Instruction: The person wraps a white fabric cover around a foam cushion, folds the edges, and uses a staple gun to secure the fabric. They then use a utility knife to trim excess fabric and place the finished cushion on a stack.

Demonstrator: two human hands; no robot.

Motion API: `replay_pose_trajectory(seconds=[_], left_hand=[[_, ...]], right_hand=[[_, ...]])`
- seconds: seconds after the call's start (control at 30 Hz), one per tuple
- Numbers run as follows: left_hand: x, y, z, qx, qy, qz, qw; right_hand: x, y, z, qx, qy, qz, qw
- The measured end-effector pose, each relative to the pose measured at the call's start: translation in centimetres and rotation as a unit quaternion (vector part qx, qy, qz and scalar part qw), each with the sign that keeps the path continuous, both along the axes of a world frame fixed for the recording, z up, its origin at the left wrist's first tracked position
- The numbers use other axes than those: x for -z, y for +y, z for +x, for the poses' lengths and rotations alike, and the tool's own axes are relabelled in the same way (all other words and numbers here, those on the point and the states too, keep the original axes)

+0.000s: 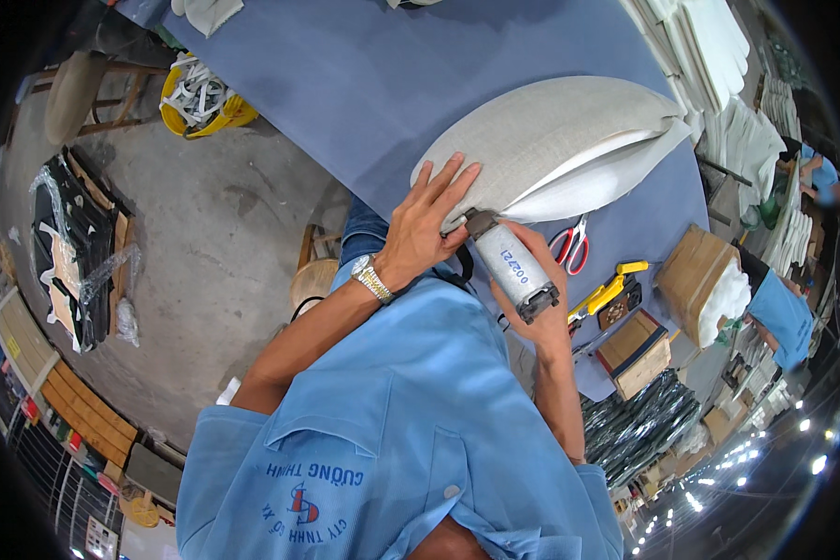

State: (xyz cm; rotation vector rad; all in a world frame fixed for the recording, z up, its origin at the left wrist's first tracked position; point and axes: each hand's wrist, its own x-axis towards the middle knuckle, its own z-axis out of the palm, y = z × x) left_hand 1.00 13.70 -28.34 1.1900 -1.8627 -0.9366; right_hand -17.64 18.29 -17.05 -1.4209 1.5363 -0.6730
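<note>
Head view: grey fabric-covered cushion (551, 140), white lining at its open edge

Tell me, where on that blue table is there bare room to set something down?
The widest bare stretch of the blue table lies beyond the grey cushion, toward the far edge. It is crowded near the right hand: red scissors, a yellow tool and a cardboard box sit close together there.

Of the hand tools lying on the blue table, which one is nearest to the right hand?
The red-handled scissors, lying just beside the right hand; the yellow-handled tool lies farther along the blue table.
</note>
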Motion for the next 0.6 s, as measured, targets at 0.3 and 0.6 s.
replay_pose_trajectory(seconds=[0.3, 0.6], left_hand=[[-0.9, 0.5, -0.2, -0.001, -0.035, 0.063, 0.997], [-0.4, 1.4, -0.6, 0.046, -0.114, 0.059, 0.991]], right_hand=[[0.6, -0.1, -0.3, -0.012, 0.005, 0.032, 0.999], [2.8, 2.1, -1.3, 0.016, 0.003, 0.017, 1.0]])
